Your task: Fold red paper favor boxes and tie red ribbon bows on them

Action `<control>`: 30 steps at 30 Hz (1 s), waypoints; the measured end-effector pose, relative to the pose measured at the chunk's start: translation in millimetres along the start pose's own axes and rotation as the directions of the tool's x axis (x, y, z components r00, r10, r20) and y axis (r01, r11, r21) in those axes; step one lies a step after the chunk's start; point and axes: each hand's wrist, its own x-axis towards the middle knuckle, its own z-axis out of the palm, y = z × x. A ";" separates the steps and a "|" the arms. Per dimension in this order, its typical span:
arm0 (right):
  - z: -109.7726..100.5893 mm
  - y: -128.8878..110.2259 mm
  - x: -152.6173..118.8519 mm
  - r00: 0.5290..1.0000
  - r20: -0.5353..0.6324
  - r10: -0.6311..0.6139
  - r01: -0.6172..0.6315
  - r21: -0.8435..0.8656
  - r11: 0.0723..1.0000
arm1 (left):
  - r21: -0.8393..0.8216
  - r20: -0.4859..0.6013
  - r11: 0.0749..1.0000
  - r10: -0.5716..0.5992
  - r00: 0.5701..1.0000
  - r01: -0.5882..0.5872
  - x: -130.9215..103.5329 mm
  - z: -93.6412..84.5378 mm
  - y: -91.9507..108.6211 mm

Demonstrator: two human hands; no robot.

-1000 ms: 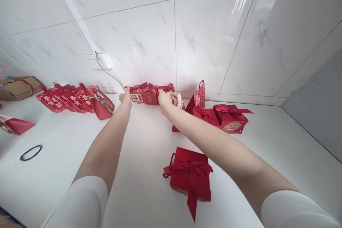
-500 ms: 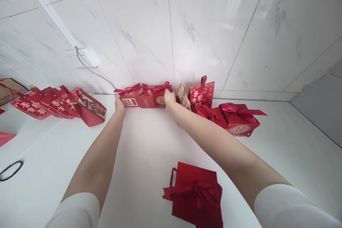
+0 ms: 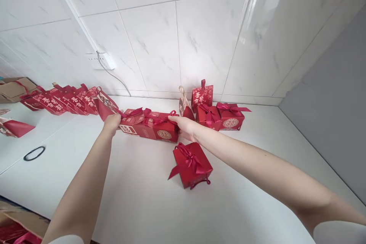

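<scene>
In the head view, a row of red gift boxes (image 3: 148,131) with dark red ribbon bows stands on the white tabletop, pressed between my two hands. My left hand (image 3: 113,123) grips the row's left end, close to a slanted red box (image 3: 106,103) with a printed picture. My right hand (image 3: 185,126) holds the right end, thumb on top near the ribbon, its other fingers partly hidden. Just in front of my right hand sits a single red gift box (image 3: 193,164) with a bow and cord handle, apart from the row.
Two ribboned boxes (image 3: 220,117) stand to the right, before a tall red box (image 3: 202,97) and a cream-and-red box (image 3: 186,106). Several red boxes (image 3: 67,100) line the wall at left. A black ring (image 3: 34,153) lies on the tabletop. A cable hangs from the wall socket (image 3: 100,61).
Both hands have drawn the row of gift boxes away from the wall, toward me. The row now sits nearer the single box. The camera view has shifted too.
</scene>
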 end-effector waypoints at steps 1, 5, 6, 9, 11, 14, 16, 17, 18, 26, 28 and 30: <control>-6.0 -1.3 -15.4 1.000 0.006 0.023 -0.023 0.008 1.000 | 0.056 0.029 0.998 -0.006 1.000 0.004 -8.8 -2.5 1.5; -27.0 -0.4 -68.9 0.996 0.022 0.085 -0.086 0.097 0.992 | 0.257 0.208 0.966 -0.023 0.978 -0.032 -42.4 0.1 12.7; -33.0 1.5 -79.3 0.996 0.010 0.085 -0.085 0.102 0.991 | 0.284 0.256 0.958 -0.029 0.966 -0.046 -50.8 3.4 16.6; -58.8 9.3 -106.0 0.992 -0.077 0.096 -0.095 0.024 0.995 | 0.356 0.429 0.928 -0.059 0.902 -0.108 -78.7 16.1 29.6; -83.7 15.3 -122.9 0.990 -0.120 0.080 -0.084 -0.024 0.996 | 0.383 0.585 0.907 -0.093 0.806 -0.173 -101.1 24.4 37.1; -128.5 24.2 -148.1 0.984 -0.178 0.020 -0.016 0.024 1.000 | 0.313 0.759 0.933 -0.133 0.637 -0.178 -140.5 37.4 40.8; -158.1 29.1 -160.2 0.971 -0.240 -0.020 0.035 0.057 0.998 | 0.234 0.822 0.962 -0.116 0.557 -0.144 -167.0 49.2 35.4; -171.2 30.9 -163.5 0.953 -0.298 -0.052 0.071 0.053 0.996 | 0.185 0.855 0.972 -0.086 0.511 -0.145 -178.7 56.8 30.2; -182.7 32.1 -164.5 0.927 -0.364 -0.089 0.115 0.051 0.992 | 0.130 0.890 0.979 -0.044 0.453 -0.160 -188.4 65.5 23.9; -208.1 24.6 -109.3 0.819 -0.537 -0.204 0.356 0.196 0.914 | -0.043 0.717 0.863 0.377 0.587 -0.503 -176.5 151.2 -16.8; -207.0 21.9 -89.8 0.808 -0.548 -0.218 0.378 0.198 0.904 | -0.043 0.684 0.859 0.398 0.611 -0.511 -163.6 164.2 -17.0; -207.7 21.4 -73.4 0.794 -0.563 -0.228 0.397 0.197 0.896 | -0.031 0.656 0.854 0.409 0.634 -0.519 -155.1 170.8 -16.7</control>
